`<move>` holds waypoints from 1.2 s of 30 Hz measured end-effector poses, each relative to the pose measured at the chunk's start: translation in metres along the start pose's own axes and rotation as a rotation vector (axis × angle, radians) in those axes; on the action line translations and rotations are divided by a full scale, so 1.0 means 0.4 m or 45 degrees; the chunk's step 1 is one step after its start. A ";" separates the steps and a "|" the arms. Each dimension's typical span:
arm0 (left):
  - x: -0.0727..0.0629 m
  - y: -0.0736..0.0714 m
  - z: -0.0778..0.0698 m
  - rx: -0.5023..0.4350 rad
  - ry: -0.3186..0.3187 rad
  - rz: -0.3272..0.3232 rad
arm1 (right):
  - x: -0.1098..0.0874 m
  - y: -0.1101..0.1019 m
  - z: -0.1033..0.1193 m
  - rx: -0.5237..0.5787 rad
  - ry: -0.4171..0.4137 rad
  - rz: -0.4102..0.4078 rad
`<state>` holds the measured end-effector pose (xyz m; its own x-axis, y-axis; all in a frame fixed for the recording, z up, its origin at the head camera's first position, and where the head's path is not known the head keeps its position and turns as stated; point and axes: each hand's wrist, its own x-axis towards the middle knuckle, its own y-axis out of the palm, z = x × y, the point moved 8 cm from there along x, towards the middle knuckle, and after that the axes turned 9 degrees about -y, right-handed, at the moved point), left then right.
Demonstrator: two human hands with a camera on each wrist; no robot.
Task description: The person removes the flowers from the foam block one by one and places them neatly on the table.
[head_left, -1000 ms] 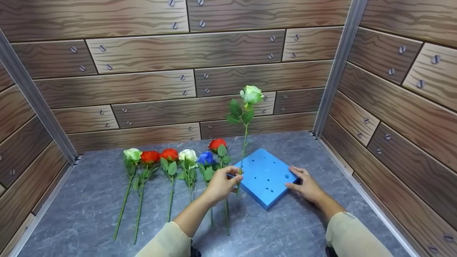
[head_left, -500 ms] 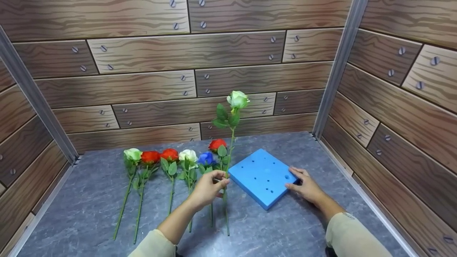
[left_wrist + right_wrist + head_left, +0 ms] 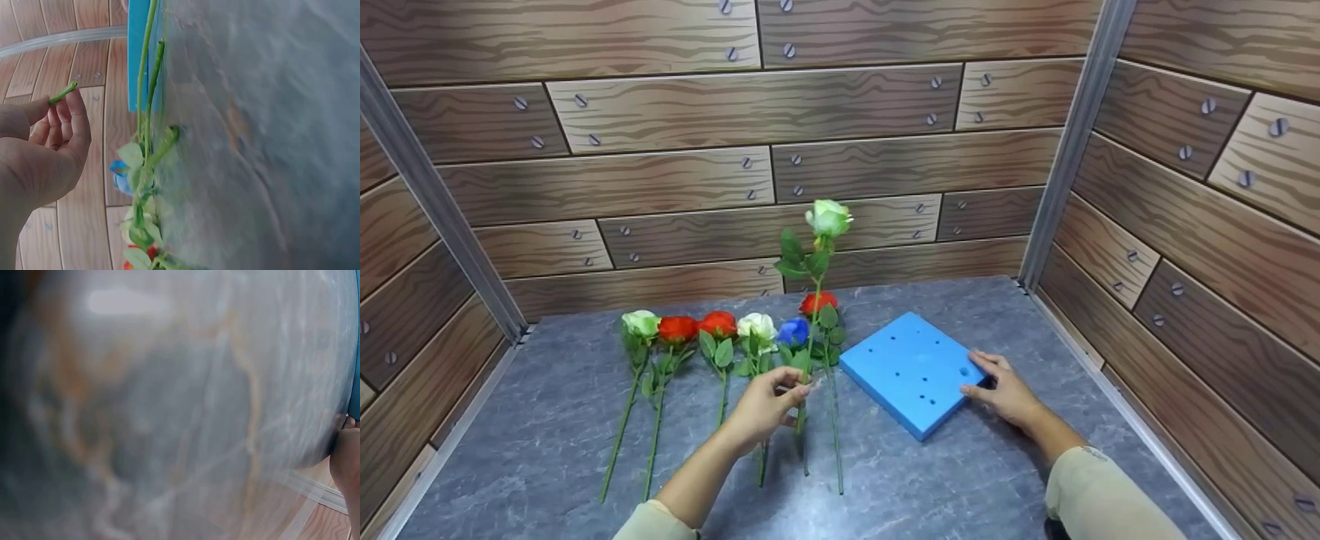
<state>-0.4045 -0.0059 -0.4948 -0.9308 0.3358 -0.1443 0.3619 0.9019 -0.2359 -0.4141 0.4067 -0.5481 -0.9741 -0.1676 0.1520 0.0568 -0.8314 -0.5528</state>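
Observation:
My left hand (image 3: 759,412) pinches the stem of an upright, slightly tilted rose (image 3: 829,218) with a pale green bloom, in front of the lying flowers. In the left wrist view the cut end of its stem (image 3: 63,93) sticks out between thumb and fingers. My right hand (image 3: 1009,391) grips the right corner of a flat blue block (image 3: 911,360) with several small holes in its top. That block lies turned cornerwise on the table. In the right wrist view only part of the right hand (image 3: 347,453) shows at the edge.
Left of the block lies a row of roses: a pale green rose (image 3: 641,324), red roses such as this red rose (image 3: 677,328), a white rose (image 3: 757,330) and a blue rose (image 3: 793,331). Wood-patterned walls (image 3: 660,172) enclose the grey marbled table (image 3: 922,487).
My left hand has carried the pale green rose leftward, away from over the block, and a little lower. The right hand and the block have stayed put.

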 end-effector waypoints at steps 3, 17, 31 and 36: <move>-0.008 -0.015 0.012 0.010 -0.019 -0.012 | 0.001 -0.001 0.000 0.005 -0.004 -0.009; -0.050 -0.095 0.046 -0.038 -0.070 -0.050 | 0.004 -0.002 -0.003 -0.017 -0.016 -0.011; -0.085 -0.191 0.071 0.002 -0.107 -0.070 | 0.002 0.002 0.000 0.009 -0.024 0.003; -0.097 -0.219 0.084 0.017 -0.121 -0.059 | 0.002 0.002 0.001 0.002 -0.018 -0.007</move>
<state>-0.3983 -0.1069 -0.5009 -0.9379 0.2656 -0.2232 0.3195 0.9120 -0.2573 -0.4148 0.4056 -0.5482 -0.9711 -0.1703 0.1670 0.0515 -0.8332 -0.5506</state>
